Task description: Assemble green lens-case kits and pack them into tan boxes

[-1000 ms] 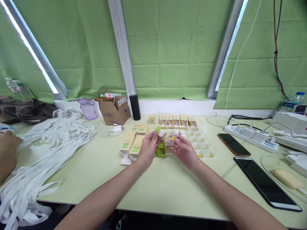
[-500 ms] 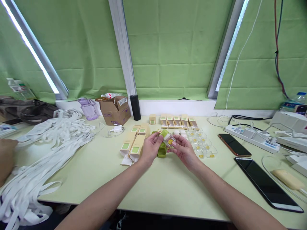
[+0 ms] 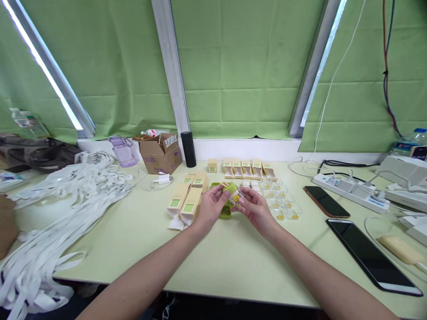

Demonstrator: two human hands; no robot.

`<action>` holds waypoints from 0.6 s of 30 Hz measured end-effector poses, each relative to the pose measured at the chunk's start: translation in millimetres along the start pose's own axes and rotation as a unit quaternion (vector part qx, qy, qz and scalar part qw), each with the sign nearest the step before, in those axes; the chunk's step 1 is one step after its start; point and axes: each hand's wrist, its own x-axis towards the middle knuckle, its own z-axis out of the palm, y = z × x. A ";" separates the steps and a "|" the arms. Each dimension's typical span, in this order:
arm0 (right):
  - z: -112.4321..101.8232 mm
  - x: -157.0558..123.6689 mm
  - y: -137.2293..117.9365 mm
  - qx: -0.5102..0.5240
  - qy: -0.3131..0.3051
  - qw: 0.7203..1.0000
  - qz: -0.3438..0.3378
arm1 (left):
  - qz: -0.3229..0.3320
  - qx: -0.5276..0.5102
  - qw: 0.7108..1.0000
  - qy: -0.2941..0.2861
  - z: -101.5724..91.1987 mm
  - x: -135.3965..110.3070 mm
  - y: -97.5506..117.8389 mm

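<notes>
Between the fingers of my left hand [image 3: 211,206] is a small green case piece [image 3: 229,188]. A clear plastic cover [image 3: 236,198] with a yellow smiley face is pinched by my right hand [image 3: 257,211]; it meets the green piece, but whether it is fitted over it I cannot tell. Just below and behind my hands, more green cases [image 3: 225,213] lie on the table, partly hidden. To the right of my right hand lie several clear covers [image 3: 279,201] with yellow prints, beside small white pieces [image 3: 252,184]. Left of my left hand are cream boxes [image 3: 191,205] with green squares.
Small open cream boxes [image 3: 246,169] line the back. Phones [image 3: 370,255] and a power strip [image 3: 350,192] lie at right. White straps [image 3: 73,209] cover the left side. A cardboard box [image 3: 162,158], black cylinder [image 3: 188,150] and purple bottle [image 3: 122,152] stand behind.
The green piece and clear cover have turned slightly and dropped a little in my fingers. My hands stay in nearly the same place.
</notes>
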 end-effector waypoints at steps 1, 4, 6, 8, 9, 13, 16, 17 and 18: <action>0.1 -0.1 0.1 0.001 0.000 1.000 0.001 | 0.000 0.000 1.000 -0.002 -0.2 0.0 -0.3; 0.6 -0.3 0.1 0.009 0.002 1.000 0.004 | 0.000 0.011 1.000 -0.004 -1.0 0.5 -1.7; 0.8 -0.3 0.1 0.014 0.003 1.000 0.006 | -0.001 0.020 1.000 -0.004 -1.5 0.6 -2.2; 0.9 -0.1 0.3 0.018 0.005 1.000 0.005 | -0.002 0.026 1.000 -0.011 -1.9 0.0 -1.7; 0.8 0.1 0.5 0.019 0.005 1.000 0.004 | -0.002 0.030 0.999 -0.016 -2.0 -0.6 -1.1; 0.2 0.9 1.4 0.021 0.008 1.000 -0.002 | 0.004 0.048 0.999 -0.027 -2.4 -3.8 2.1; 0.0 1.1 1.7 0.029 0.014 0.999 -0.011 | 0.007 0.050 0.998 -0.034 -2.8 -5.6 3.1; 0.0 1.1 1.7 0.032 0.016 0.999 -0.014 | 0.006 0.048 0.998 -0.037 -2.9 -5.9 3.1; 0.0 1.0 1.5 0.034 0.018 0.999 -0.016 | 0.005 0.046 0.998 -0.040 -3.0 -6.2 3.0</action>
